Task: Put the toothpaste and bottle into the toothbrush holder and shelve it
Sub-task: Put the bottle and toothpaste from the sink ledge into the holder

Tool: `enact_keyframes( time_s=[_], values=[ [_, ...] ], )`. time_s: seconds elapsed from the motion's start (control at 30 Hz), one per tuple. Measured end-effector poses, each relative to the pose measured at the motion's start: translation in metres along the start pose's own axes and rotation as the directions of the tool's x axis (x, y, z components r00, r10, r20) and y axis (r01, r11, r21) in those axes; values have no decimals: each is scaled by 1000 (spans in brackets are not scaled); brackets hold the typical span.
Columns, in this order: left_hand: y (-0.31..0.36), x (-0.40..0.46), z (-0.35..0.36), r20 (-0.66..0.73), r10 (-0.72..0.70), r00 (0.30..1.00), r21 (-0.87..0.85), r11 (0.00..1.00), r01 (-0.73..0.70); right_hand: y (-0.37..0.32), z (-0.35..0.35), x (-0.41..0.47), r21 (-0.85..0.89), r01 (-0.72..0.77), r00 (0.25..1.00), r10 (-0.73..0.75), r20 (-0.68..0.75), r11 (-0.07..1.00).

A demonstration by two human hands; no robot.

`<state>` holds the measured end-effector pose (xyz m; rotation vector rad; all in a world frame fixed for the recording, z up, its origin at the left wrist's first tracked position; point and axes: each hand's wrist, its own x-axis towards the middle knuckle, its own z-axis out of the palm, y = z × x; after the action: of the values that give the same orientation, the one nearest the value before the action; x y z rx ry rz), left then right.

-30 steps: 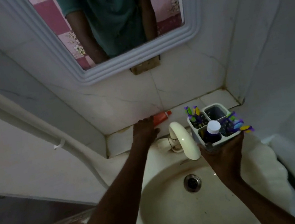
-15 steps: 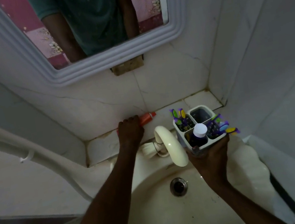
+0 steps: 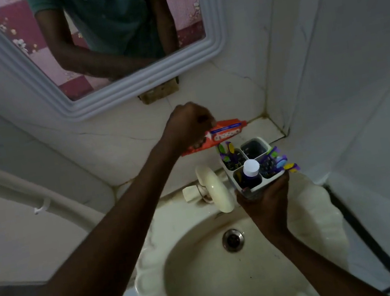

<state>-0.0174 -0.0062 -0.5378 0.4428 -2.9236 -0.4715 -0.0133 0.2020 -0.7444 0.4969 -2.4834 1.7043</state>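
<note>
- A white pipe runs along the left wall, with open room between it and the left forearm.
- The left hand is raised in front of the back wall, its grip closed around the toothpaste; the red tube lies nearly level, cap end pointing right, above the ledge and clear of it. The fingers hide the tube's middle.
- The tap arches over the sink just left of the holder.
- The right hand grips the toothbrush holder from below, over the sink's back rim, so its lower body is hidden.
- The bottle, white cap up, stands in the front left compartment; the back right one looks empty, though dim light obscures its depth.
- Toothbrushes fill the other two.
- The right wall closes in near the holder.
</note>
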Motion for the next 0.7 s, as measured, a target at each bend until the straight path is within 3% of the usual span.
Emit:
enact_keyframes(
  time_s=[0.17, 0.33, 0.53, 0.7],
  values=[
    [70, 31, -4, 233, 162, 959, 343, 909, -237, -6, -4, 0, -87, 56, 998, -56, 4, 995],
    [108, 38, 17, 372, 153, 915, 440, 839, -320, -7, -5, 2, -70, 17, 1000, -17, 2, 997],
    [106, 27, 56, 382, 156, 911, 397, 862, -314, -6, -4, 4, -19, -50, 998, 51, 35, 999],
    [69, 20, 45, 168, 96, 981, 289, 947, -142, -9, -11, 8, 60, -72, 996, 69, 51, 996]
  ],
)
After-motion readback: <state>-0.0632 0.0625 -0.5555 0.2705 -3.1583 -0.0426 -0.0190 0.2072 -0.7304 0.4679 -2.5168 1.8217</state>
